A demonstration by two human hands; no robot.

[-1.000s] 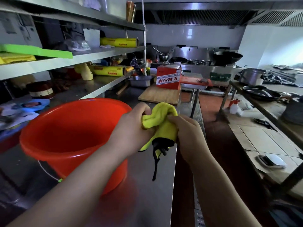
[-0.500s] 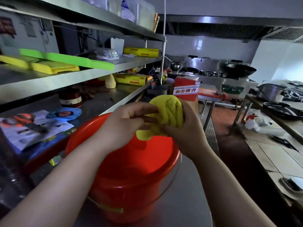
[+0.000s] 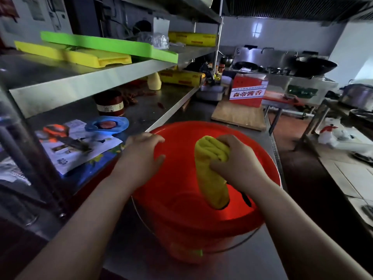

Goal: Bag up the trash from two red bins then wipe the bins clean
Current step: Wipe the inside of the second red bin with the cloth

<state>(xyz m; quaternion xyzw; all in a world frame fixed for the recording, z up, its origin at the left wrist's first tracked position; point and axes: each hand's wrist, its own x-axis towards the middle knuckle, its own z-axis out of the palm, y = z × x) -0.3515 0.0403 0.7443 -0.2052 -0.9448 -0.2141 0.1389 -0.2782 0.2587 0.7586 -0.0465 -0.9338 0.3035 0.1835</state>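
Running away from the viewer beside the shelving (image 3: 96,81), the steel surface (image 3: 252,261) carries the red bin (image 3: 181,225) near its front edge, mouth up. The bin's inside looks bare of trash, though its floor is dim and I cannot be sure, so I judge this to be the wiping stage for this bin. The yellow cloth (image 3: 212,170), rolled into a long wad, hangs inside the bin's right half. Its long axis runs from the far rim down towards the near wall, and its lower end is close to or touching the inner wall. Both hands are at the bin. The left hand (image 3: 139,158) grasps the rim on the side towards the shelving, fingers over the lip and thumb inside, steadying it. The right hand (image 3: 240,166) is clenched round the cloth's upper part and is the one placed to press it against the inner wall.
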